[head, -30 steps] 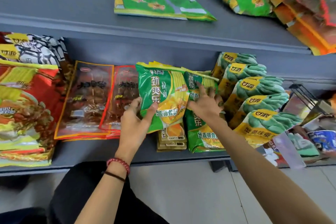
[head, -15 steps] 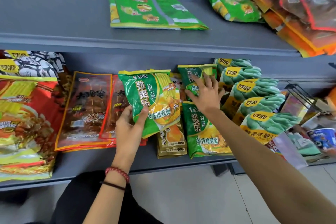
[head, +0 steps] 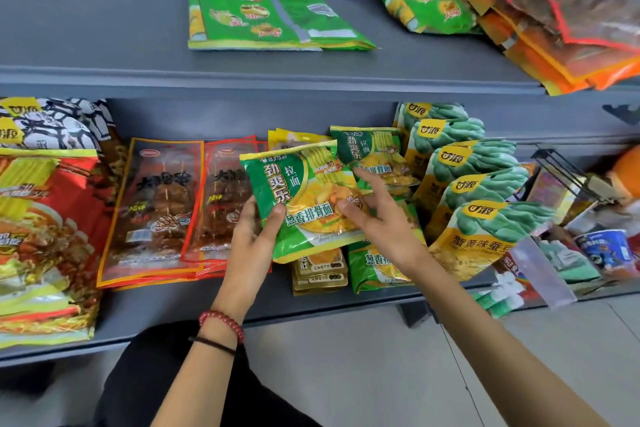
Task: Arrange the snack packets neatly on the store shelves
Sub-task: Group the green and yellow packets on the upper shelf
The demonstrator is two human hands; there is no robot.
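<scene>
While the person crouched before the grey shelving, the head view showed both bare arms reaching to the lower shelf (head: 166, 308) at frame centre. Left hand (head: 251, 236): closed on the lower left corner of a green noodle packet (head: 304, 201), thumb on the front face, fingers behind; packet raised off the shelf, tilted, printed side toward the camera. Right hand (head: 375, 218): fingers spread and loose, fingertips touching the packet's right edge, not clasped round anything. Red bead bracelet (head: 221, 321) on the left wrist.

Behind the held packet, a second green packet (head: 367, 152) leaned at centre right; a third green packet (head: 374, 267) lay flat under the right hand. Small yellow packets (head: 320, 270) were stacked just beside it, lower centre. Left of centre: red-bordered skewer packets (head: 156, 208), overlapping, flat. Far left: red and yellow noodle bags (head: 38, 225). Right of centre: a leaning row of yellow-and-green bean packets (head: 478, 180), touching one another.

Upper shelf (head: 104, 45): one flat green packet (head: 263, 15) at top centre, a crumpled green bag (head: 426, 5) to its right, orange packets (head: 554, 31) piled at upper right.
</scene>
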